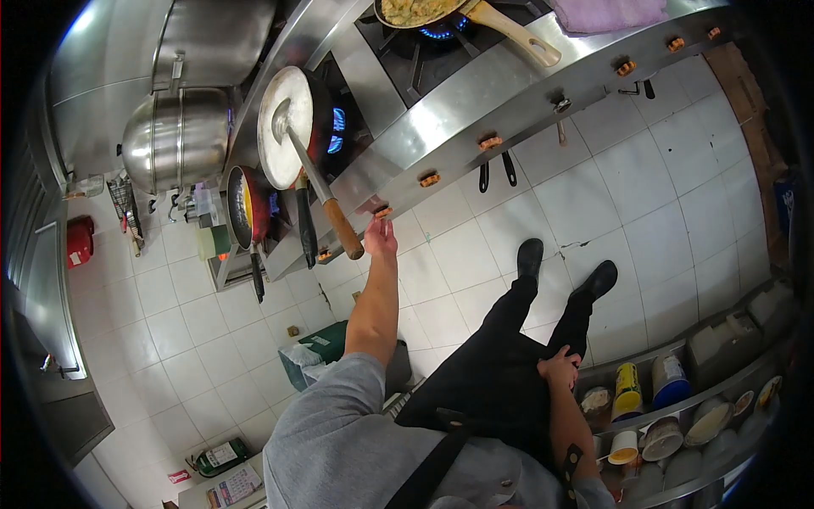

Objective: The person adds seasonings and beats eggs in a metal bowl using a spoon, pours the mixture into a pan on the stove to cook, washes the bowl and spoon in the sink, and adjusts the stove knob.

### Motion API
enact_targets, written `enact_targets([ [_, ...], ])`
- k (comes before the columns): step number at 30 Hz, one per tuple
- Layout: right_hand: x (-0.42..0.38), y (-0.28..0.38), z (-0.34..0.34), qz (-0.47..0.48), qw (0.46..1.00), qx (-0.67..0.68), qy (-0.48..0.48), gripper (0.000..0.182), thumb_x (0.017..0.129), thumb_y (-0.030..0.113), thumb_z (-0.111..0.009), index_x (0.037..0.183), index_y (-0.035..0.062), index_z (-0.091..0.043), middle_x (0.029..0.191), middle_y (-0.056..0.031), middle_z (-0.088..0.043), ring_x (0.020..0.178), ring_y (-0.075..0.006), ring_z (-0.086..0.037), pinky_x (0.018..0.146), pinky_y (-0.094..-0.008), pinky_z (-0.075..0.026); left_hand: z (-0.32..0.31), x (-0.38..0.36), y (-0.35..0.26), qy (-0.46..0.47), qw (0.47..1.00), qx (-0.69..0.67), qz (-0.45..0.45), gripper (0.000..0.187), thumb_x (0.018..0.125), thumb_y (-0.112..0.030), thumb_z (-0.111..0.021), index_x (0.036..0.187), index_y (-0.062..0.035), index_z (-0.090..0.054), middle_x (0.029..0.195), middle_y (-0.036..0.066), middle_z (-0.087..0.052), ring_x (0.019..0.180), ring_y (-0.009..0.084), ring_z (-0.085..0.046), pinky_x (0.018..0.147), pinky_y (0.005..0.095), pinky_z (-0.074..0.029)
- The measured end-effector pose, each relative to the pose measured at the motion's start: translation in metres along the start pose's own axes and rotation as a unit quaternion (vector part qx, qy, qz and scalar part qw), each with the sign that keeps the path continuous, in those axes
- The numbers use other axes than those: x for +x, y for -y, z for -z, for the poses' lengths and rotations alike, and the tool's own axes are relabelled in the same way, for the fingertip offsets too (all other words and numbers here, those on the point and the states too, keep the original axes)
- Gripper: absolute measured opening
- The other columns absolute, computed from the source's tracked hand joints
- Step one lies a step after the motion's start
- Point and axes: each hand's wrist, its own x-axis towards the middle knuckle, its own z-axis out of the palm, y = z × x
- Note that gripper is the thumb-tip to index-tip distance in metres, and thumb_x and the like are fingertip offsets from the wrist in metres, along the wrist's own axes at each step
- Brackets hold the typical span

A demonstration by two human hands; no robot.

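My left hand reaches forward to the stove front, its fingers closed around an orange control knob. Just above that arm, a ladle with a wooden handle rests in a pan of white contents, over a blue flame. A smaller red pan with something yellow inside sits to the left, its black handle pointing toward me. My right hand hangs by my thigh against the black apron, fingers loosely bent and nothing visible in them.
Another pan of yellowish food sits on a lit burner at the top, handle jutting outward. Large steel pots stand at the left. A shelf of tubs and containers runs along my right. A green bin stands on the tiled floor.
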Motion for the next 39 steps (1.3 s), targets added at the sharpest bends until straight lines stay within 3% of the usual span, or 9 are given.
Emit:
enact_targets([
  [2,-0.001,0.000,0.000,0.005,1.000,0.005,-0.007,0.090,0.073,0.044,-0.064,0.143,0.0132,-0.017,0.130,-0.0337,-0.018,0.101,-0.0594,-0.045,0.075,-0.0616,-0.047,0.006,0.000,-0.003,-0.082,0.996,0.013,-0.021,0.033,0.087,-0.017,-0.057,0.115,-0.0011,-0.047,0.115,0.010,-0.050,0.100,0.0240,-0.050,0.093,0.0424,-0.045],
  [11,-0.002,-0.002,-0.001,0.006,1.000,0.005,-0.003,0.091,0.072,0.044,-0.065,0.143,0.0135,-0.016,0.131,-0.0334,-0.017,0.102,-0.0593,-0.045,0.075,-0.0601,-0.047,-0.026,-0.011,-0.009,0.071,0.987,-0.061,0.131,0.024,0.096,-0.022,-0.040,0.105,-0.0008,-0.047,0.097,0.015,-0.056,0.091,0.0275,-0.056,0.091,0.0421,-0.046],
  [23,-0.004,-0.005,0.010,0.007,1.000,0.005,0.002,0.092,0.073,0.046,-0.063,0.143,0.0135,-0.014,0.132,-0.0325,-0.017,0.104,-0.0579,-0.045,0.078,-0.0577,-0.048,-0.021,0.001,0.002,0.056,0.995,-0.041,0.067,0.026,0.095,-0.019,-0.044,0.084,0.0014,-0.056,0.085,0.013,-0.061,0.086,0.0255,-0.059,0.091,0.0389,-0.048],
  [32,0.015,-0.022,-0.001,0.081,0.997,-0.005,0.016,0.096,0.072,0.047,-0.063,0.144,0.0105,-0.011,0.139,-0.0328,-0.013,0.115,-0.0507,-0.042,0.095,-0.0554,-0.037,-0.035,-0.058,-0.008,0.016,0.985,0.169,0.043,0.032,0.091,-0.021,-0.055,0.112,0.0003,-0.047,0.088,0.010,-0.060,0.074,0.0208,-0.061,0.071,0.0329,-0.055],
  [34,0.032,-0.042,0.021,0.125,0.992,0.004,0.030,0.098,0.070,0.049,-0.065,0.144,0.0098,-0.013,0.141,-0.0308,-0.016,0.119,-0.0470,-0.040,0.101,-0.0522,-0.031,-0.003,-0.092,0.019,0.195,0.906,0.373,0.049,0.047,0.090,-0.018,-0.053,0.131,-0.0030,-0.037,0.092,0.010,-0.061,0.068,0.0181,-0.059,0.060,0.0329,-0.052],
  [35,0.028,-0.051,0.046,0.154,0.986,0.015,0.057,0.100,0.069,0.051,-0.066,0.143,0.0084,-0.015,0.141,-0.0304,-0.022,0.121,-0.0434,-0.039,0.105,-0.0467,-0.028,0.048,-0.077,0.050,0.322,0.718,0.618,-0.002,0.055,0.088,-0.025,-0.055,0.134,-0.0034,-0.035,0.101,0.014,-0.061,0.079,0.0255,-0.061,0.073,0.0375,-0.051],
  [37,0.052,-0.083,0.087,0.273,0.946,0.130,0.113,0.093,0.068,0.049,-0.070,0.139,0.0041,-0.030,0.130,-0.0278,-0.043,0.117,-0.0369,-0.047,0.098,-0.0406,-0.038,0.061,-0.186,0.086,0.406,0.520,0.751,0.029,0.070,0.082,-0.050,-0.056,0.133,-0.0028,-0.040,0.138,0.023,-0.034,0.131,0.0337,-0.029,0.106,0.0416,-0.027],
  [38,0.040,-0.095,0.116,0.234,0.922,0.299,0.078,0.067,0.071,0.029,-0.074,0.126,0.0018,-0.048,0.091,-0.0176,-0.064,0.088,-0.0249,-0.063,0.067,-0.0368,-0.052,0.050,-0.245,0.089,0.520,0.372,0.768,-0.029,0.079,0.080,-0.056,-0.054,0.134,-0.0011,-0.037,0.143,0.024,-0.025,0.135,0.0325,-0.020,0.110,0.0421,-0.019],
  [39,0.005,-0.107,0.162,0.230,0.860,0.453,0.040,0.047,0.074,0.023,-0.071,0.113,0.0011,-0.057,0.077,-0.0107,-0.062,0.066,-0.0179,-0.062,0.050,-0.0337,-0.048,0.003,-0.321,0.067,0.423,0.456,0.773,0.128,0.085,0.077,-0.060,-0.053,0.134,0.0004,-0.037,0.141,0.026,-0.028,0.134,0.0349,-0.024,0.109,0.0404,-0.021],
])
